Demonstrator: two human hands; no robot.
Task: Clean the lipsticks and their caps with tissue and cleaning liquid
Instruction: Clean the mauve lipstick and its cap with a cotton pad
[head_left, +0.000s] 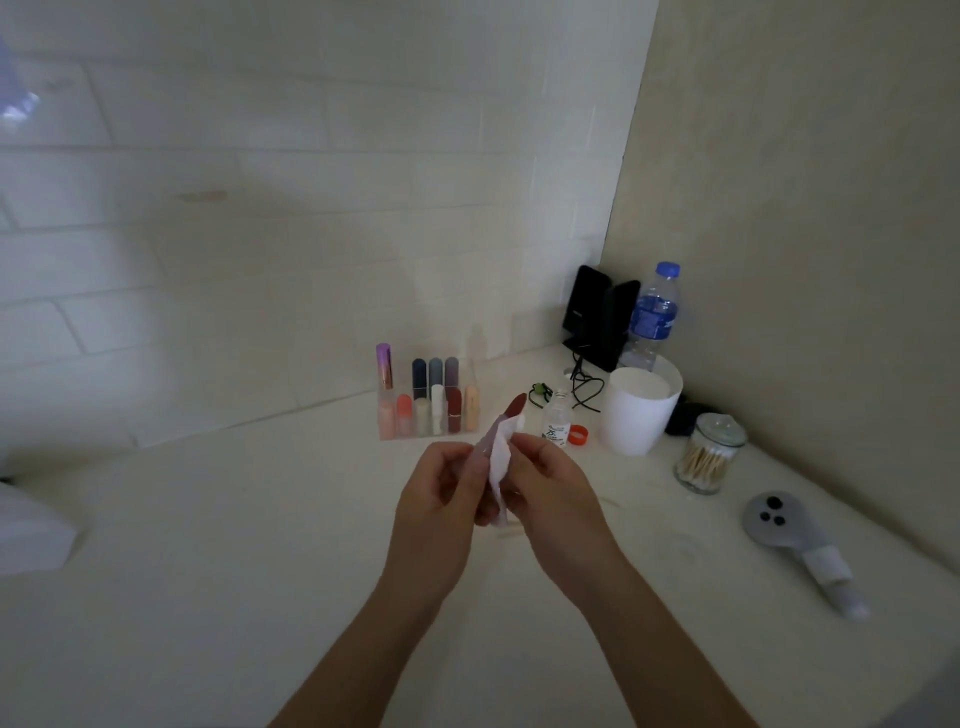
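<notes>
Two hands hold an uncapped lipstick (515, 405) and tissue (500, 457) above the counter (234, 561).
The left hand (441, 499) pinches the lipstick's pale tube, red tip pointing far-right. The right hand (550, 488) pinches the tissue against it. Just beyond stand the clear rack (383, 422) and the open liquid bottle (556, 422). Bare counter spreads left and near.

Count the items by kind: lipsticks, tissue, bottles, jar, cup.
Lipsticks in organizer: 10
Held lipstick: 1 (left hand)
Tissue: 1 (right hand)
Bottles: 2 (water bottle, cleaning liquid bottle)
Cotton swab jar: 1
White cup: 1
Total: 16
</notes>
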